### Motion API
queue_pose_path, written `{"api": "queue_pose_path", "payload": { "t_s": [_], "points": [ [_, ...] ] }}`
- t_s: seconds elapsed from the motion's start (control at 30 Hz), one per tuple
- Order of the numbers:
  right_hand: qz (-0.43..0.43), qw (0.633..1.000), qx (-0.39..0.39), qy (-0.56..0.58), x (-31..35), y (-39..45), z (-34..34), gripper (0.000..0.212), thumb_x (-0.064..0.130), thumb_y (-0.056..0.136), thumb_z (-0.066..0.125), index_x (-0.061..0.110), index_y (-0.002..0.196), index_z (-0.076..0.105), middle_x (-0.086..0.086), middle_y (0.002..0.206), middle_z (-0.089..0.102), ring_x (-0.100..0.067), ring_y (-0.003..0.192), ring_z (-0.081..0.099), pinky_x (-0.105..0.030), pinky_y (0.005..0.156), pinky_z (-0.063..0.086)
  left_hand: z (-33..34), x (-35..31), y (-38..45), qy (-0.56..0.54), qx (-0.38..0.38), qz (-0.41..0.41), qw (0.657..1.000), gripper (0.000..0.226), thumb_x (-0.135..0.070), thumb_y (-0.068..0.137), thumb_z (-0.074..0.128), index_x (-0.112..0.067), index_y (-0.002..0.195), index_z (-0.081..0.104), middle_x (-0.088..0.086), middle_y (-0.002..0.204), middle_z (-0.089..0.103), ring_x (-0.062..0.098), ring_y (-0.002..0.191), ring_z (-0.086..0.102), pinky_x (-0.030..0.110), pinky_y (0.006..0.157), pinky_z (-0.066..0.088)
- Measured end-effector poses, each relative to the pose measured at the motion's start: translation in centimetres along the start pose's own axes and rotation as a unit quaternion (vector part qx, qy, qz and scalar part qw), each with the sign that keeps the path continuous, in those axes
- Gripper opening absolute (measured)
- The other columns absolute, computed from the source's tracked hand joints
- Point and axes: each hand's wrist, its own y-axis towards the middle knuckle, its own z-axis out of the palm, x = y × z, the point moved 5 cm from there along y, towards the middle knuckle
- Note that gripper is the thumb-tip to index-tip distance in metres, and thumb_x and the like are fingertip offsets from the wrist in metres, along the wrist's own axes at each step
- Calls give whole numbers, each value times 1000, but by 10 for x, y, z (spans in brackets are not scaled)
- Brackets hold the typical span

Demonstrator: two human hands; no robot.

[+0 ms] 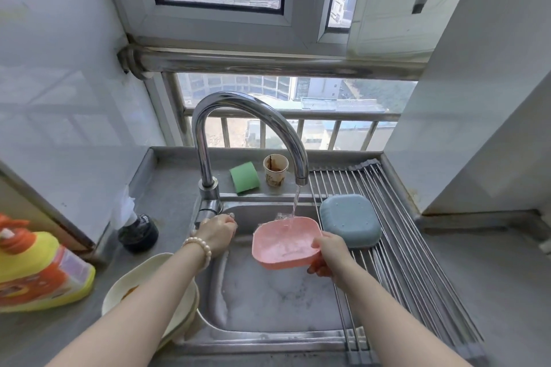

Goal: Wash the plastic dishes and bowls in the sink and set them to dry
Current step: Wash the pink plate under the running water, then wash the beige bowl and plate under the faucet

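My right hand grips the right rim of a pink plastic bowl and holds it tilted under the running stream from the faucet, above the soapy sink. My left hand, with a pearl bracelet on the wrist, is closed on the faucet handle at the tap's base. A blue plastic bowl lies upside down on the roll-up drying rack over the sink's right side. Cream plastic dishes with a brown smear are stacked on the counter left of the sink, partly under my left arm.
A green sponge and a stained paper cup stand on the ledge behind the sink. A yellow and orange detergent bottle lies at far left. A dark round object sits by the left wall. Window bars are behind.
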Motion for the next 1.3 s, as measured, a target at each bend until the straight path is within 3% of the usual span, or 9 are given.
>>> {"api": "queue_pose_path", "payload": {
  "t_s": [0.27, 0.4, 0.6, 0.73, 0.87, 0.97, 1.1, 1.2, 1.3],
  "points": [
    [87, 994, 65, 20, -3, -3, -10, 18, 8, 83, 38, 2, 84, 55, -16, 55, 62, -16, 32, 41, -13, 40, 24, 22, -13, 0, 75, -26, 43, 996, 61, -17, 69, 52, -36, 126, 41, -5, 129, 46, 20, 129, 31, 37, 99, 25],
    [147, 983, 107, 6, 0, -8, -26, 26, 15, 89, 34, 3, 87, 58, -13, 54, 63, -11, 29, 38, -11, 32, 26, 7, -18, 6, 106, -75, 75, 989, 52, -7, 69, 59, -33, 110, 41, -17, 107, 52, 14, 111, 40, 30, 86, 29],
    [176, 977, 121, -10, 1, -5, -34, 28, 15, 88, 33, 1, 83, 57, -14, 55, 61, -9, 28, 37, -11, 30, 30, -3, -20, 10, 114, -50, 68, 990, 35, -10, 72, 60, -27, 99, 46, -13, 95, 55, 15, 105, 47, 30, 80, 28],
    [183, 975, 123, -27, 2, -3, -32, 31, 15, 87, 33, -2, 82, 59, -14, 54, 63, -10, 27, 40, -11, 30, 32, 22, -27, -3, 170, 44, 172, 969, 61, -16, 64, 64, -33, 119, 45, -13, 116, 47, 14, 114, 43, 32, 93, 36],
    [196, 972, 129, -28, 5, -7, -36, 33, 18, 86, 36, -1, 75, 60, -11, 53, 63, -10, 27, 44, -11, 30, 33, 46, -42, -12, 5, 119, 243, 963, 45, -26, 60, 87, -33, 94, 58, -12, 92, 62, 6, 85, 58, 25, 80, 49],
    [188, 973, 132, -14, 2, -4, -46, 55, 49, 93, 32, 3, 81, 59, -11, 59, 64, -16, 35, 49, -13, 35, 36, 58, -49, -15, -79, 150, 247, 954, 26, -21, 66, 85, -32, 68, 61, -16, 63, 60, 3, 61, 51, 26, 67, 47],
    [143, 985, 77, -53, -9, 8, -68, 99, 85, 80, 15, 1, 104, 62, -14, 99, 61, -25, 78, 58, -33, 67, 49, 86, -57, -17, -165, 189, 212, 944, 21, -8, 82, 73, -18, 94, 60, -8, 82, 69, 7, 75, 62, 32, 79, 55],
    [50, 995, -33, -80, -7, 13, -83, 83, 75, 85, 34, 2, 116, 61, -15, 119, 59, -27, 101, 54, -38, 84, 46, 107, -75, -20, -258, 208, 131, 934, 27, -12, 88, 67, -9, 111, 52, 6, 91, 66, 16, 71, 64, 25, 67, 54],
    [-45, 986, -123, -101, -2, 17, -101, 58, 60, 83, 60, 7, 104, 59, -8, 105, 62, -23, 94, 58, -39, 87, 51, 125, -104, -25, -371, 247, 48, 894, 24, -18, 93, 61, -12, 114, 51, 8, 92, 66, 18, 66, 65, 22, 56, 51]
  ]
}}
